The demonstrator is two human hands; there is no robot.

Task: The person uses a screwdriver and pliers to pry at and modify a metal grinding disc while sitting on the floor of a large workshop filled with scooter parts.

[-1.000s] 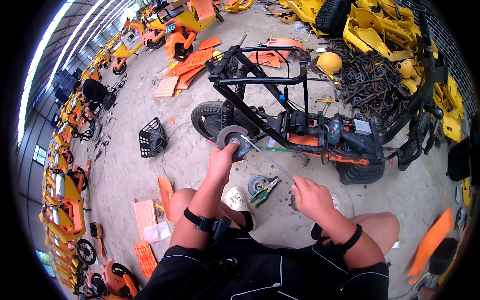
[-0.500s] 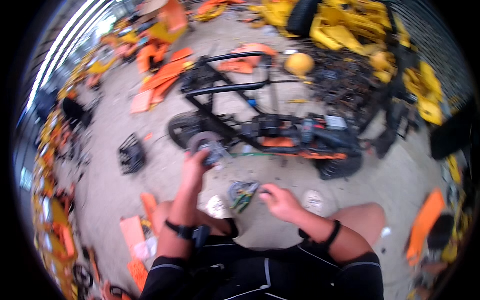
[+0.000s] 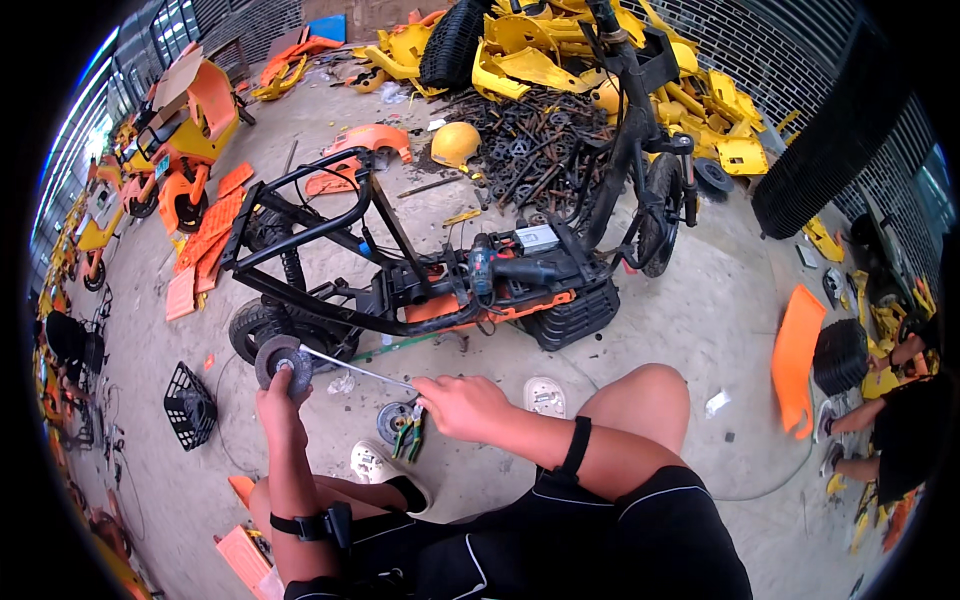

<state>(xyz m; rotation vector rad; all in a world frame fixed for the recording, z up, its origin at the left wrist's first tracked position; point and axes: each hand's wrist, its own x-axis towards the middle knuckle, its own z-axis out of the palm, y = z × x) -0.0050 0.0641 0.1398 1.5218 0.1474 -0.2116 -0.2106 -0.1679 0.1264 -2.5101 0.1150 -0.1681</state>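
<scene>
My left hand is closed round a grey round metal part, a ring-edged disc, held up before the scooter's rear wheel. A long-shafted screwdriver is gripped in my right hand, its handle mostly hidden by the fingers. Its tip reaches the edge of the disc; I cannot tell whether the two touch. Below my hands, green-handled pliers lie on the floor beside another round metal part. Beyond stands a stripped black scooter frame.
A cordless drill rests on the scooter frame. To the left lies a black plastic basket. Yellow panels and dark metal parts are heaped behind. An orange panel stands right, near another person.
The disc in my left hand and my right hand now come close together, with the screwdriver's shaft plainly stretched between them. The whole view has turned to the right and steadied.
</scene>
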